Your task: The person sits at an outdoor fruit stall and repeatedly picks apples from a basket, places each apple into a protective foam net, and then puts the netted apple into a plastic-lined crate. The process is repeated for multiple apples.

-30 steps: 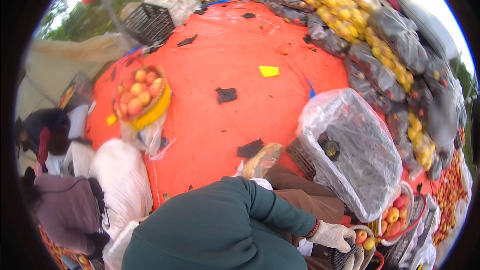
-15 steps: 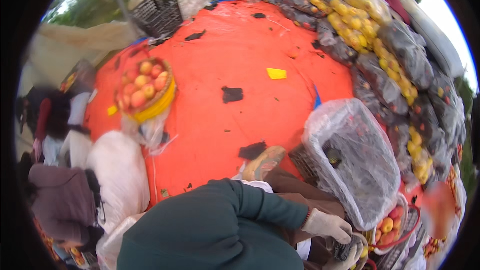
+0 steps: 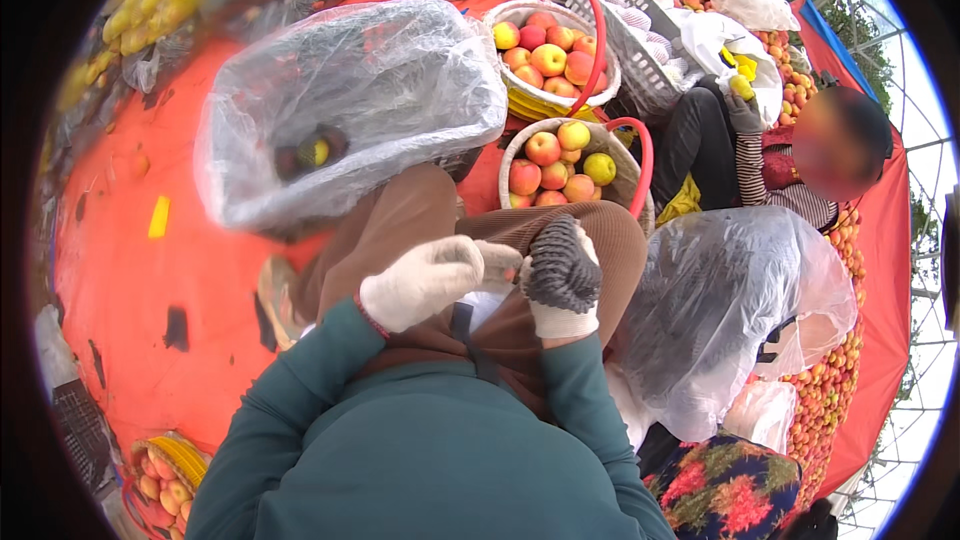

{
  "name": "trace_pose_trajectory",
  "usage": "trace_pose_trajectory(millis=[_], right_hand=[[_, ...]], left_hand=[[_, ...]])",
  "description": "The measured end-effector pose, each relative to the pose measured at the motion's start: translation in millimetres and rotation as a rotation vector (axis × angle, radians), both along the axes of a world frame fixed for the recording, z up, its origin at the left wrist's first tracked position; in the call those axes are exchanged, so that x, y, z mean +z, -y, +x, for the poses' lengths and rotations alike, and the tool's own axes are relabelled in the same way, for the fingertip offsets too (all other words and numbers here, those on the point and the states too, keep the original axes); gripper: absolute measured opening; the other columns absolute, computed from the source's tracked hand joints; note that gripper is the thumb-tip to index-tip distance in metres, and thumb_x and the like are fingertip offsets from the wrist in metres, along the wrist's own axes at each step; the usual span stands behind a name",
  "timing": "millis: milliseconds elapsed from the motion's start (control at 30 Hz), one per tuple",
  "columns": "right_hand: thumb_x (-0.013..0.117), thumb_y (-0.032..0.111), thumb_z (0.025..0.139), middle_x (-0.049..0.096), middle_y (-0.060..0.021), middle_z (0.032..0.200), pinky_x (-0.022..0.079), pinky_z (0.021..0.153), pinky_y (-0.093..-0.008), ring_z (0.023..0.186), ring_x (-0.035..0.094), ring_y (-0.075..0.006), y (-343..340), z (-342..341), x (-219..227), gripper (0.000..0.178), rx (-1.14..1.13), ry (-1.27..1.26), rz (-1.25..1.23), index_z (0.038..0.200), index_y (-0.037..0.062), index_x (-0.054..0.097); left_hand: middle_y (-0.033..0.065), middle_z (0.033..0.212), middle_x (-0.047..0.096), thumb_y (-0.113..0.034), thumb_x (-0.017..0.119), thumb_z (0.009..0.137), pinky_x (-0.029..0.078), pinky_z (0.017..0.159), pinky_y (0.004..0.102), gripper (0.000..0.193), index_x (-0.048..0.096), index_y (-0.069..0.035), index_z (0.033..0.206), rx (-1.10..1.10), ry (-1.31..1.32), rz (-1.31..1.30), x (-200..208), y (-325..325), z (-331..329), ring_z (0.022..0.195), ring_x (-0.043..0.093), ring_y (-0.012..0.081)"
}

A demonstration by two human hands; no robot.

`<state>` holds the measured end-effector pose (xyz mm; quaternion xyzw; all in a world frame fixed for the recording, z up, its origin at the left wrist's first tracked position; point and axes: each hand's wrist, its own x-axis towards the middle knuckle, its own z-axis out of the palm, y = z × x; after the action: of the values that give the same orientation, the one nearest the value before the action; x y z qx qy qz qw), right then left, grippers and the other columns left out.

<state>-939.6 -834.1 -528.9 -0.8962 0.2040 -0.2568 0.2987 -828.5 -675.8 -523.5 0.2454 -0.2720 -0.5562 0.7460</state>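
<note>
My left hand (image 3: 424, 280), in a white glove, is over my lap with its fingers stretched toward the right hand and nothing visible in them. Beside it, my right hand (image 3: 590, 312), also gloved, is closed, with a dark grey net sleeve (image 3: 560, 268) bunched over its fingers. Ahead to the left stands a crate lined with clear plastic (image 3: 390, 105); one fruit in a dark net (image 3: 312, 152) lies inside. Just past my knees is a basket with a red handle (image 3: 643, 170), holding red and yellow apples (image 3: 553, 176).
Another apple basket (image 3: 510, 105) stands behind the first, next to a grey crate (image 3: 640, 15). At right a person (image 3: 780, 155) holds a yellow-green fruit. A plastic-covered bundle (image 3: 730, 310) lies at my right. Orange sheeting (image 3: 120, 270) covers the ground, and loose apples (image 3: 835, 380) are heaped at right.
My view has swung to the right, bringing the baskets and the person into sight. My hands, earlier together at a dark net, are now slightly apart, the net on the right hand.
</note>
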Motion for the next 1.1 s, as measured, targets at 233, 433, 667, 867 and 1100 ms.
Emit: trace_pose_trajectory(millis=[233,433,667,867,1100], right_hand=[[0.049,0.014,0.092,0.056,-0.0032,0.083,0.05,0.069,-0.0275,0.074,0.057,-0.0157,-19.2,15.8,5.9,0.012,-0.045,0.6,1.482,0.097,0.0038,0.052],[0.049,0.008,0.089,0.059,-0.0053,0.088,0.05,0.072,-0.0253,0.078,0.058,-0.0119,-28.0,17.5,7.5,0.012,-0.04,0.529,1.229,0.098,0.0011,0.053],[0.053,0.021,0.09,0.062,-0.0097,0.104,0.043,0.093,-0.0379,0.098,0.058,-0.023,-34.5,19.7,-9.7,0.023,-0.036,0.576,2.031,0.104,0.0038,0.056],[0.049,0.027,0.092,0.063,-0.0082,0.091,0.051,0.079,-0.0361,0.084,0.06,-0.0222,-29.0,18.5,-17.6,0.025,-0.025,0.556,2.067,0.098,0.0049,0.058],[0.049,0.019,0.092,0.06,-0.0074,0.093,0.051,0.076,-0.0324,0.084,0.06,-0.0182,-21.5,17.5,-33.1,0.016,-0.144,0.565,1.798,0.096,0.0054,0.055]], left_hand=[[0.0114,0.115,0.054,-0.017,0.055,0.089,0.044,0.09,0.0345,0.041,0.044,0.001,0.124,0.146,-0.02,0.375,-1.1,-5.1,8.2,0.101,0.054,0.0186],[0.01,0.112,0.054,-0.003,0.054,0.079,0.041,0.093,0.0323,0.042,0.045,0.003,0.12,0.036,0.025,0.53,-8.7,0.8,-6.3,0.104,0.052,0.0173],[0.0122,0.116,0.054,-0.009,0.064,0.074,0.038,0.099,0.041,0.044,0.048,-0.002,0.115,0.126,-0.482,0.119,-17.3,-5.0,9.5,0.11,0.052,0.0254],[0.0138,0.121,0.052,-0.011,0.068,0.074,0.035,0.102,0.0404,0.056,0.042,0.001,0.122,-0.042,-0.455,0.146,-15.8,1.9,-9.2,0.114,0.049,0.0256],[0.0054,0.096,0.058,0.002,0.057,0.074,0.044,0.081,0.0256,0.032,0.051,0.001,0.106,0.178,0.254,0.563,-17.7,1.5,-0.9,0.089,0.053,0.0102]])
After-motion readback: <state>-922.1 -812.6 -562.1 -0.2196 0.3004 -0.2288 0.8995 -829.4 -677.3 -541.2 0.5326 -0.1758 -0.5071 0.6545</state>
